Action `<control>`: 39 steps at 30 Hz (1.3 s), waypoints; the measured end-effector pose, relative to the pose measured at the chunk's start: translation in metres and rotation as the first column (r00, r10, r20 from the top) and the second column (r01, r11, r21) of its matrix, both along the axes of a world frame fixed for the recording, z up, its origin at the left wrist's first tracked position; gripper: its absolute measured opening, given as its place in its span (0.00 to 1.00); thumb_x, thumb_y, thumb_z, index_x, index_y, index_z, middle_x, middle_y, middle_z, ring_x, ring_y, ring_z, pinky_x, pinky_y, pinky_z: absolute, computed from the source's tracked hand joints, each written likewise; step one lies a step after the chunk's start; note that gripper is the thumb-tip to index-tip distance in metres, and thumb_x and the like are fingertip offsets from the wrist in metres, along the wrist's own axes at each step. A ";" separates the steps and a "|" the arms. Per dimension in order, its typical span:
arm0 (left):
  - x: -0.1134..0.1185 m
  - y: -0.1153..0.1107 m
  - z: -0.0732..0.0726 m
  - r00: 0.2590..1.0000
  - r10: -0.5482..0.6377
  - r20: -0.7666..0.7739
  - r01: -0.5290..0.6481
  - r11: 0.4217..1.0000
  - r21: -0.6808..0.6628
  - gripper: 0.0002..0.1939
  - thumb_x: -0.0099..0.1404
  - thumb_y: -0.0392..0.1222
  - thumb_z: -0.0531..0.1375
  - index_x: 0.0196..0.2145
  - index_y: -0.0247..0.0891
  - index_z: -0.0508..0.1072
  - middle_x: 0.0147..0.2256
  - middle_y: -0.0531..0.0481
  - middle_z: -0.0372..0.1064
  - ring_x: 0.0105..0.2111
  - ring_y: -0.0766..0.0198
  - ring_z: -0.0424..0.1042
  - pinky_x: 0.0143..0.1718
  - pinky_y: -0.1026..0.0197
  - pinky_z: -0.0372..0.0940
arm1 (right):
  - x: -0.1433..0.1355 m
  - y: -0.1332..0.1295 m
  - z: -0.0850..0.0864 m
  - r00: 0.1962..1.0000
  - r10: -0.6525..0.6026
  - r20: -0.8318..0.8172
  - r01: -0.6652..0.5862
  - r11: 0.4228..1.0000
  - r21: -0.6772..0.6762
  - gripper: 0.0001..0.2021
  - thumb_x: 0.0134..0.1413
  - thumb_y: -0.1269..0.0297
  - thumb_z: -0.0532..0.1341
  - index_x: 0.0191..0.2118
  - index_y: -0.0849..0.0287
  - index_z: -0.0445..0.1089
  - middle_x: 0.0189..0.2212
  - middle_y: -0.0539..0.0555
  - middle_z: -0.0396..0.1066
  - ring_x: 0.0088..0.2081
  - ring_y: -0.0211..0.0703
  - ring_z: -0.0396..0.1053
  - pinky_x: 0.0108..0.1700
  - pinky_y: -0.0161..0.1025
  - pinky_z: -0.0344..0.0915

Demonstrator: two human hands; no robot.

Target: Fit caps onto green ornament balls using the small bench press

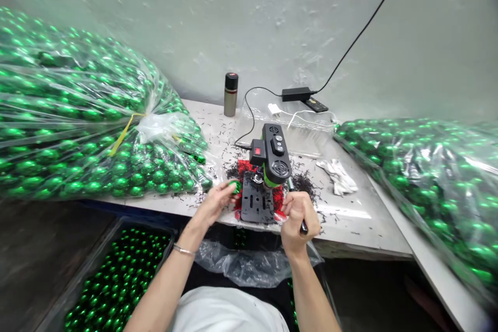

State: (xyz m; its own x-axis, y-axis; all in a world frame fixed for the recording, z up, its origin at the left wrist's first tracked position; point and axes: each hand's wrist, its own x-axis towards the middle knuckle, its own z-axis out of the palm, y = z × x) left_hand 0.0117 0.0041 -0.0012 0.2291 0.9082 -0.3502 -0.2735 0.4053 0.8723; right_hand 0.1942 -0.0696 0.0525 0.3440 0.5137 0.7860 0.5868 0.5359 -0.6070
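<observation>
Between the fingertips of my left hand [218, 198] is a shiny green ball [236, 187], just left of a small bench press [277, 153]. My right hand [299, 218] is wrapped round the press's lever handle [304, 227], whose dark end sticks out below the fist. The press has a black head with round vents and a red switch. Its slotted black base plate [257, 205] rests over a red patch [278, 199] on the table. Small black bits lie scattered around the press.
A big clear bag of green balls [78, 129] fills the table's left, another bag [424, 176] the right. White gloves [337, 176], a bottle [231, 94] and a power adapter [298, 94] with cables lie behind. Below stands a bin of green balls [116, 280].
</observation>
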 end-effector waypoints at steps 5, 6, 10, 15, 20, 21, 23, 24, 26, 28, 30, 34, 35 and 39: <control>0.036 -0.014 -0.019 0.998 -0.042 0.045 0.043 0.998 -0.034 0.17 0.62 0.42 0.65 0.48 0.36 0.75 0.41 0.44 0.78 0.37 0.61 0.78 0.46 0.56 0.73 | 0.002 -0.001 0.004 0.998 0.032 0.063 -0.033 0.999 0.012 0.16 0.63 0.73 0.52 0.23 0.56 0.59 0.23 0.48 0.64 0.26 0.36 0.64 0.29 0.37 0.59; 0.040 -0.013 -0.021 0.999 -0.038 -0.008 0.038 0.999 0.013 0.17 0.62 0.42 0.64 0.48 0.36 0.75 0.42 0.44 0.78 0.39 0.61 0.78 0.47 0.55 0.73 | 0.002 -0.001 0.005 0.997 0.038 0.071 -0.039 0.999 0.016 0.15 0.63 0.74 0.52 0.24 0.56 0.59 0.23 0.48 0.64 0.27 0.36 0.64 0.29 0.37 0.59; 0.050 -0.011 -0.027 0.951 0.018 -0.308 0.078 0.952 0.295 0.16 0.62 0.41 0.63 0.48 0.37 0.74 0.44 0.44 0.78 0.47 0.56 0.76 0.51 0.53 0.70 | 0.002 -0.001 0.005 0.996 0.029 0.084 -0.032 0.999 0.029 0.15 0.63 0.75 0.52 0.24 0.56 0.59 0.23 0.48 0.63 0.27 0.36 0.64 0.29 0.36 0.59; 0.060 -0.016 -0.037 0.841 0.166 -0.516 0.139 0.854 0.501 0.14 0.64 0.40 0.61 0.48 0.40 0.74 0.47 0.44 0.77 0.49 0.55 0.75 0.54 0.50 0.67 | 0.002 -0.002 0.003 0.994 0.042 0.100 -0.044 0.999 0.020 0.15 0.62 0.75 0.52 0.24 0.56 0.59 0.23 0.48 0.62 0.28 0.36 0.65 0.30 0.36 0.60; 0.060 -0.019 -0.041 0.720 0.261 -0.642 0.290 0.728 0.621 0.16 0.63 0.42 0.64 0.49 0.41 0.75 0.48 0.44 0.77 0.49 0.52 0.74 0.58 0.45 0.61 | 0.003 -0.002 0.002 0.992 0.055 0.111 -0.059 0.997 0.039 0.15 0.62 0.76 0.52 0.25 0.56 0.59 0.22 0.47 0.61 0.27 0.36 0.64 0.30 0.36 0.60; 0.060 -0.019 -0.041 0.709 0.267 -0.653 0.322 0.701 0.637 0.15 0.63 0.42 0.65 0.49 0.41 0.76 0.49 0.44 0.77 0.50 0.52 0.73 0.58 0.44 0.60 | 0.003 -0.002 0.002 0.992 0.056 0.110 -0.061 0.997 0.044 0.14 0.62 0.76 0.52 0.25 0.56 0.59 0.22 0.47 0.61 0.28 0.37 0.64 0.30 0.36 0.61; 0.060 -0.019 -0.043 0.694 0.273 -0.667 0.364 0.666 0.651 0.15 0.64 0.44 0.65 0.48 0.40 0.76 0.49 0.43 0.77 0.51 0.51 0.73 0.59 0.43 0.58 | 0.002 -0.003 0.002 0.993 0.061 0.102 -0.066 0.997 0.046 0.14 0.62 0.76 0.52 0.25 0.56 0.59 0.22 0.48 0.62 0.28 0.37 0.65 0.30 0.36 0.61; 0.060 -0.018 -0.044 0.688 0.276 -0.671 0.372 0.660 0.653 0.15 0.64 0.45 0.65 0.48 0.40 0.76 0.49 0.42 0.77 0.50 0.51 0.73 0.60 0.42 0.57 | 0.002 -0.003 0.002 0.993 0.065 0.096 -0.069 0.997 0.041 0.14 0.62 0.76 0.51 0.25 0.56 0.60 0.22 0.48 0.62 0.28 0.37 0.65 0.30 0.36 0.61; 0.060 -0.017 -0.046 0.681 0.287 -0.674 0.373 0.656 0.656 0.16 0.64 0.47 0.66 0.47 0.40 0.77 0.48 0.42 0.78 0.50 0.51 0.73 0.59 0.42 0.57 | 0.002 -0.004 0.000 0.994 0.072 0.089 -0.074 0.997 0.028 0.14 0.62 0.76 0.51 0.26 0.56 0.60 0.23 0.48 0.63 0.28 0.37 0.65 0.30 0.36 0.61; 0.061 -0.017 -0.048 0.679 0.295 -0.672 0.373 0.650 0.662 0.16 0.63 0.48 0.66 0.47 0.40 0.77 0.47 0.42 0.78 0.49 0.51 0.74 0.59 0.42 0.57 | 0.003 -0.005 -0.005 0.993 0.074 0.092 -0.077 0.997 0.024 0.13 0.62 0.76 0.51 0.26 0.57 0.60 0.24 0.48 0.63 0.28 0.36 0.64 0.30 0.36 0.61; 0.061 -0.016 -0.049 0.678 0.301 -0.671 0.374 0.644 0.667 0.17 0.63 0.48 0.66 0.47 0.40 0.77 0.47 0.42 0.78 0.49 0.51 0.74 0.59 0.42 0.57 | 0.005 -0.004 -0.014 0.991 0.077 0.113 -0.082 0.996 0.037 0.13 0.63 0.74 0.51 0.26 0.57 0.59 0.25 0.48 0.63 0.27 0.36 0.64 0.30 0.36 0.62; 0.061 -0.017 -0.051 0.672 0.310 -0.673 0.379 0.637 0.671 0.16 0.62 0.47 0.67 0.47 0.40 0.77 0.47 0.42 0.78 0.48 0.51 0.74 0.59 0.42 0.57 | 0.009 -0.001 -0.044 0.982 0.054 0.181 -0.070 0.994 0.079 0.14 0.65 0.69 0.49 0.26 0.56 0.59 0.26 0.48 0.64 0.27 0.36 0.63 0.35 0.41 0.66; 0.062 -0.017 -0.051 0.669 0.315 -0.673 0.379 0.635 0.674 0.16 0.62 0.47 0.68 0.47 0.41 0.78 0.47 0.42 0.78 0.48 0.50 0.74 0.59 0.42 0.57 | 0.010 0.000 -0.053 0.982 0.042 0.185 -0.060 0.994 0.091 0.15 0.66 0.68 0.48 0.26 0.56 0.59 0.26 0.48 0.64 0.27 0.36 0.64 0.36 0.42 0.67; 0.063 -0.018 -0.054 0.664 0.333 -0.669 0.370 0.632 0.681 0.17 0.61 0.45 0.69 0.47 0.41 0.77 0.47 0.43 0.77 0.48 0.51 0.73 0.59 0.42 0.58 | 0.007 0.005 -0.077 0.993 0.017 0.118 -0.033 0.989 0.142 0.16 0.67 0.66 0.46 0.26 0.55 0.58 0.27 0.49 0.65 0.26 0.37 0.65 0.37 0.45 0.68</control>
State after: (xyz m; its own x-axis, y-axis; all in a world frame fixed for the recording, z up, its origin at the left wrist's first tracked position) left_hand 0.0745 -0.0137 -0.0548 0.2600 0.8953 0.3616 0.5354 -0.4453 0.7177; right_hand 0.2011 -0.0647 -0.0245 0.2346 0.4003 0.8859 0.6341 0.6277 -0.4516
